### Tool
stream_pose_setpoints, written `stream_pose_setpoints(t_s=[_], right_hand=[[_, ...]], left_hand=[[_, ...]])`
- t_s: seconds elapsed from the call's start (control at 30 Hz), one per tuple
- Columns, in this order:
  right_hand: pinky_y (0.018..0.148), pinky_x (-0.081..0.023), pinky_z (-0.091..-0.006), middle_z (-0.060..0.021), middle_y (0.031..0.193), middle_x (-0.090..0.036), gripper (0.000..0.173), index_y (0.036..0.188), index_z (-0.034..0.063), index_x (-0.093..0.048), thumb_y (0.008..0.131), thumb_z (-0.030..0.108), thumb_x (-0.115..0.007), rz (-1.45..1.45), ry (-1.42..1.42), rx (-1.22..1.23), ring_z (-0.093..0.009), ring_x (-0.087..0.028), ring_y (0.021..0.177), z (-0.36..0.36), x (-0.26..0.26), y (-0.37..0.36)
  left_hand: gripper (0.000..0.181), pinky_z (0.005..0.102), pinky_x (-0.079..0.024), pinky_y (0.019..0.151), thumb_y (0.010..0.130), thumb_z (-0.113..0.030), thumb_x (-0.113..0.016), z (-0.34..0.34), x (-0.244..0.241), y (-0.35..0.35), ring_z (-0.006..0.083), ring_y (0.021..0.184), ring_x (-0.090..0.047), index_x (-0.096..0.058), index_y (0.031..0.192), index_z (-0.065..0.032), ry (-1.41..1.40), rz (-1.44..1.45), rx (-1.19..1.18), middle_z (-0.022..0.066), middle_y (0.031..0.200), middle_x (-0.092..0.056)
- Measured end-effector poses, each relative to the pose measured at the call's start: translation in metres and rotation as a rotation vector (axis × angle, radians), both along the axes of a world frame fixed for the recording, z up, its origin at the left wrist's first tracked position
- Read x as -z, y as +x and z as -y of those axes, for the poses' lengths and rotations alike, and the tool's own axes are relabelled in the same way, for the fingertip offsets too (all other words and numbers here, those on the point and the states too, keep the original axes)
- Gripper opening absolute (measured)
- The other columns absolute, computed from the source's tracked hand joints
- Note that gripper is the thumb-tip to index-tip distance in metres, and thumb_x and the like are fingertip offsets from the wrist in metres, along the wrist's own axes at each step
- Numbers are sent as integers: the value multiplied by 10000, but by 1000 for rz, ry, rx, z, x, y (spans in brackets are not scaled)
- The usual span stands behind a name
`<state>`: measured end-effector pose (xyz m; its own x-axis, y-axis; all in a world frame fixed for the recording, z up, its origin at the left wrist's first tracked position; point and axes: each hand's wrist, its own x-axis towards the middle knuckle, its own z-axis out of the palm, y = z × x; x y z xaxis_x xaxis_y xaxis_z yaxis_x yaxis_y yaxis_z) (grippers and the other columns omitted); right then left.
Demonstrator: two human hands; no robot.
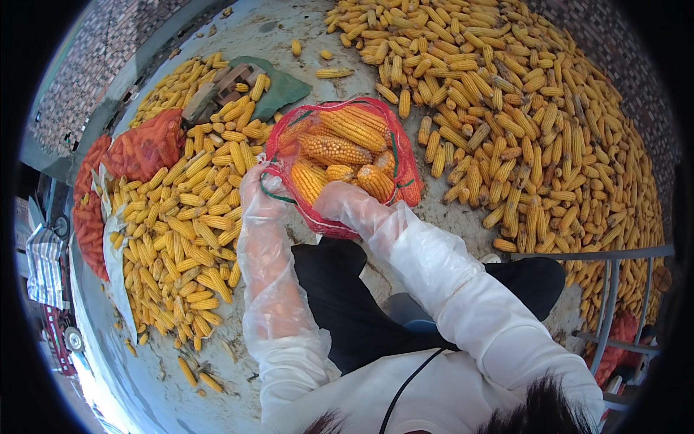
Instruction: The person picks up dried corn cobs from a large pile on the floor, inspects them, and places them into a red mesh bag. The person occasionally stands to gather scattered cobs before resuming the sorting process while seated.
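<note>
A red mesh bag (405,141) full of yellow corn cobs (336,149) stands with its mouth facing up before my knees. A green drawstring (276,196) runs around its rim. Gathered mesh at the rim's left side is gripped by my left hand (267,176), in a clear plastic glove. My right hand (341,199), gloved the same way, reaches over the near rim into the bag, against the cobs. Its fingertips are hidden, so whether it grasps a cob does not show.
Loose cobs form a heap (184,233) on the left and a larger pile (520,119) on the right. Filled red mesh bags (143,144) lie at far left, near bricks (230,87) on green sheeting (282,87). A metal frame (610,304) stands at right on the concrete floor (260,32).
</note>
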<state>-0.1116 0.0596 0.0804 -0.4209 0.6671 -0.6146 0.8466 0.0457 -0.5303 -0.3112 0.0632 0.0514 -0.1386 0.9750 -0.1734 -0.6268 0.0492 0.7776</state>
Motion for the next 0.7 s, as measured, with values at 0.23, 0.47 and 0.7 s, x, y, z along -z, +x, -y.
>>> stream_pose_setpoints(t_s=[0.23, 0.47, 0.7], right_hand=[[709, -549, -384, -198, 854, -728, 536, 1040, -58, -741, 828, 432, -775, -343, 96, 424, -322, -701, 750, 11, 10, 25], [874, -534, -404, -222, 1045, -722, 612, 1318, 21, -641, 819, 340, -797, -112, 416, 382, -355, -695, 1003, 8, -114, 71], [982, -506, -420, -185, 1223, -678, 635, 1357, 120, -631, 783, 297, -836, 119, 600, 53, -336, -633, 1178, -9, -69, 86]], left_hand=[[156, 313, -571, 801, 933, -65, -585, -2, 15, -1, 171, 903, -680, -640, 1054, 17, 238, -509, -110, 99, 1002, -702], [281, 282, -548, 771, 841, -32, -670, 15, -19, 10, 164, 868, -679, -628, 1116, 3, 348, -1209, -116, 92, 971, -696], [186, 305, -559, 739, 907, -64, -636, -4, -25, 8, 187, 821, -674, -622, 1066, 30, 30, -304, -97, 105, 952, -693]])
